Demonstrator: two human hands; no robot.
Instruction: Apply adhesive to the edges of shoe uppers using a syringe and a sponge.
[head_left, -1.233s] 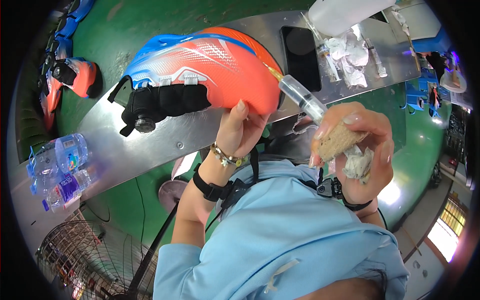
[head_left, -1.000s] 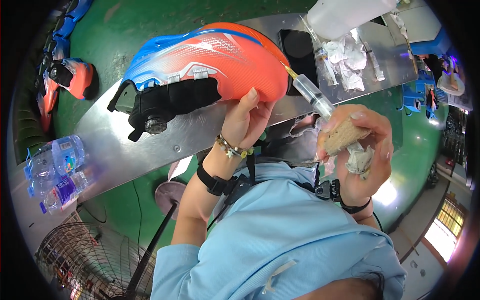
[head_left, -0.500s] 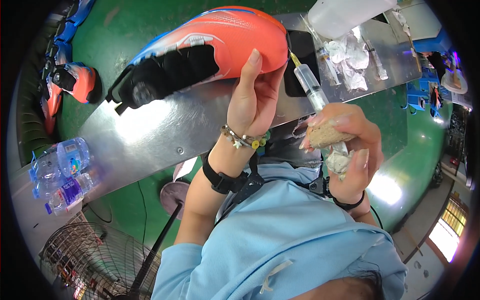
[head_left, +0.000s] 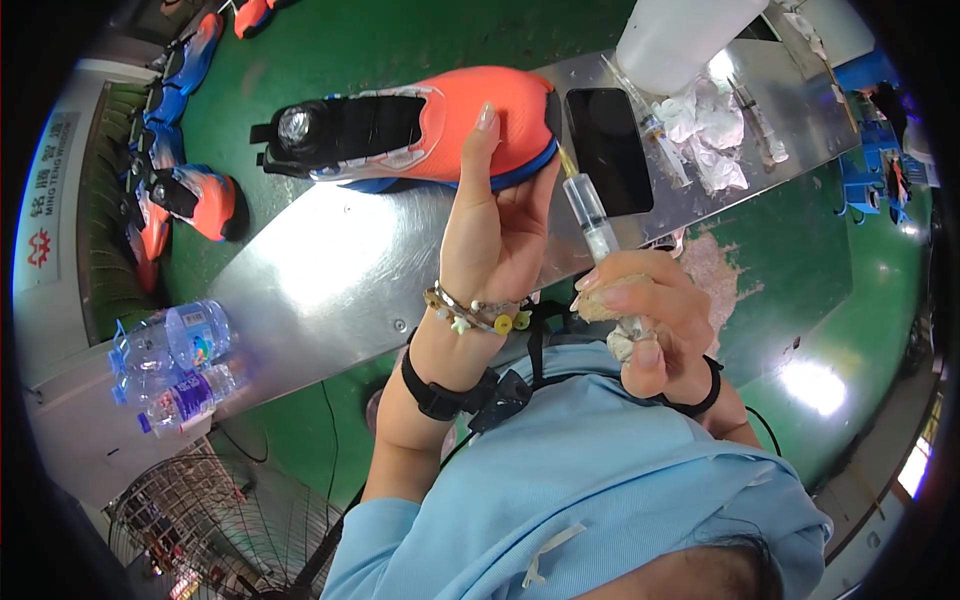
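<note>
An orange sports shoe (head_left: 505,112) with a blue sole and a black-filled opening is held over the metal table, its toe to the right. My left hand (head_left: 490,225) is closed on its toe end from the near side, thumb on the upper. In my right hand (head_left: 660,305) is a clear syringe (head_left: 586,203) with a yellowish needle hub. Its needle points up at the sole edge by the toe; I cannot tell whether it touches. The same hand also grips a tan sponge-like piece (head_left: 598,302) and a whitish wad (head_left: 622,342), around the syringe's rear end.
On the metal table (head_left: 370,300) lie a black phone (head_left: 610,150), crumpled white tissue (head_left: 705,130) and two more syringes (head_left: 762,128). A white container (head_left: 685,45) stands at the far right. Plastic bottles (head_left: 190,345) are at the left, above a wire fan (head_left: 215,520). More shoes (head_left: 205,200) stand far left.
The shoe has turned from a slant to nearly level, and its blue sole edge now shows on the near side. My right hand and the syringe have shifted left, staying by the toe.
</note>
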